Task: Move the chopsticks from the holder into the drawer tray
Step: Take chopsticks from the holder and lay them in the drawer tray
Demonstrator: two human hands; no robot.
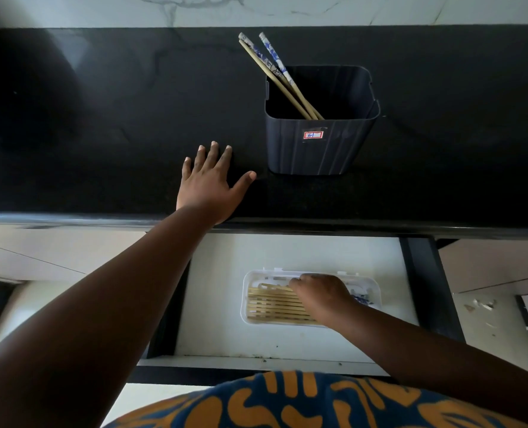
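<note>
A dark square holder [318, 146] stands on the black counter [102, 118] with a few blue-patterned bamboo chopsticks [275, 72] leaning to its back left. Below, in the open drawer [225, 273], lies a white tray [250, 316] with several chopsticks [272, 304] side by side. My right hand [321, 295] rests in the tray, fingers curled over the chopsticks there; whether it grips one I cannot tell. My left hand [210, 183] lies flat and spread on the counter, left of the holder, holding nothing.
The counter's front edge [349, 225] overhangs the drawer's back. Black drawer sides [426, 288] frame the white drawer floor. Pale cabinet fronts [55, 257] flank it. A marble wall [256, 7] rises behind the counter. My patterned shirt [287, 403] fills the bottom.
</note>
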